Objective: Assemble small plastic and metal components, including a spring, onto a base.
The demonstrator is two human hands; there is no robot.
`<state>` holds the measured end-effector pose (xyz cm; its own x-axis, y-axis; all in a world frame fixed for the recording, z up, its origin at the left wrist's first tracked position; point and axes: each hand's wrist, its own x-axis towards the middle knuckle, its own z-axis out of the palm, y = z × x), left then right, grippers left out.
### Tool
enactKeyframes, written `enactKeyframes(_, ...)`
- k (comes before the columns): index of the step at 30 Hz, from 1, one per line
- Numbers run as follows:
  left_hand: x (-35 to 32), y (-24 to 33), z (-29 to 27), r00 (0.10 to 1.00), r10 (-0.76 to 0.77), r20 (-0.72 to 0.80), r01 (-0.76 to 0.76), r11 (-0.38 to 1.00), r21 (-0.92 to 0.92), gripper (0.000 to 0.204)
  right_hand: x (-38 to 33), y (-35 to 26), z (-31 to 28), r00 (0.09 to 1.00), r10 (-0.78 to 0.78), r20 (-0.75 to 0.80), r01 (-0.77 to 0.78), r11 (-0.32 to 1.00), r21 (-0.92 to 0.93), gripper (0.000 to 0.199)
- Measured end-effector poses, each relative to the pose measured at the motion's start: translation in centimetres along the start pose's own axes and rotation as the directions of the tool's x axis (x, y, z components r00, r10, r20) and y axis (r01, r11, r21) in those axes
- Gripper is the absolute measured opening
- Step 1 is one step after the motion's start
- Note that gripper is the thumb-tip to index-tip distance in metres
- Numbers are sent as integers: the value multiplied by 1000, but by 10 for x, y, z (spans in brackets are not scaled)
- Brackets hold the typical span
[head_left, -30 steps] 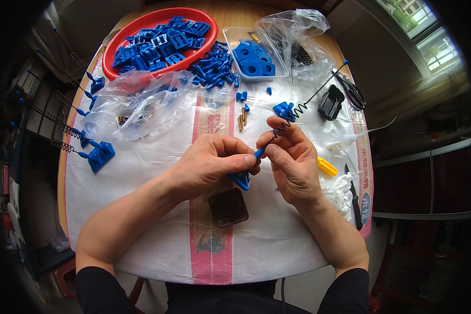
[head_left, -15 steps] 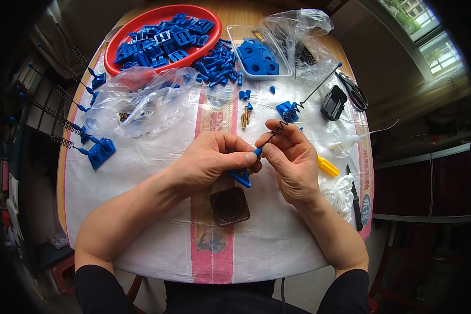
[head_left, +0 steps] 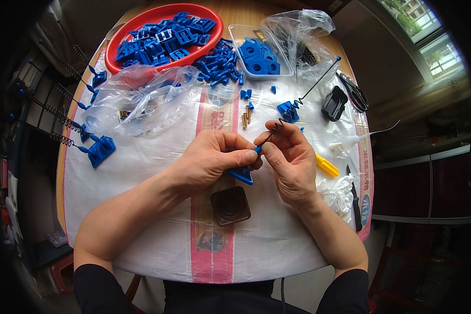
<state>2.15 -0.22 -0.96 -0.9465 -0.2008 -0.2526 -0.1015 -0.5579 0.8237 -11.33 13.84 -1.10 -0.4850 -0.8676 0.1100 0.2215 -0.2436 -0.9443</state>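
Observation:
My left hand [head_left: 217, 154] is closed around a blue plastic base [head_left: 242, 176], whose lower corner sticks out under the fingers. In front of my chest, my right hand [head_left: 290, 167] pinches a black coiled wire rod [head_left: 315, 85] near its lower end, where a small blue sleeve [head_left: 258, 149] shows between both hands' fingertips. The rod slants up to the right and ends in a little blue ball. Just below the hands a dark square dish [head_left: 230, 205] rests on the white woven sheet. Fingers hide how sleeve and base meet.
A red basin [head_left: 217, 37] of blue brackets stands far left, beside loose blue sleeves [head_left: 220, 65] and a clear tub [head_left: 285, 73]. Plastic bags [head_left: 141, 104] lie about. Finished-looking rods on bases [head_left: 101, 152] line the left edge. A yellow handle [head_left: 327, 165] and knife [head_left: 356, 204] lie right.
The rod's upper end has tipped very slightly, and the blue base has shifted a little. Both hands keep their grip in nearly the same place.

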Motion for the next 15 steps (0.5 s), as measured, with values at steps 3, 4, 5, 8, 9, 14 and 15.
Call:
enactKeyframes(3, 1, -2, -1, 1000, 16, -1, -16, 1000, -3, 24, 0, 0, 1, 1000, -3, -7, 3, 1000, -13, 34)
enactKeyframes(4, 1, -3, -2, 1000, 22, 0, -22, 1000, -3, 24, 0, 0, 2, 1000, -4, -8, 4, 1000, -17, 34)
enactKeyframes(5, 1, -2, -1, 1000, 20, -1, -20, 1000, -2, 24, 0, 1, 1, 1000, -6, -11, 6, 1000, -23, 34)
enactKeyframes(8, 1, -1, 0, 1000, 16, -2, -16, 1000, 2, 24, 0, 2, 0, 1000, -11, -6, 10, 1000, -15, 34)
enactKeyframes(9, 0, 0, 0, 1000, 16, -1, -16, 1000, 4, 24, 0, 3, -1, 1000, -19, -8, 19, 1000, -10, 35)
enactKeyframes(14, 1, 4, 0, 998, 70, 3, -70, 997, -19, 27, 0, 1, 2, 999, -15, -41, 18, 997, 69, 44)
enactKeyframes(15, 2, 5, -1, 997, 78, -27, -78, 997, -15, 27, 1, 0, 3, 997, -34, -69, 38, 998, 59, 45)
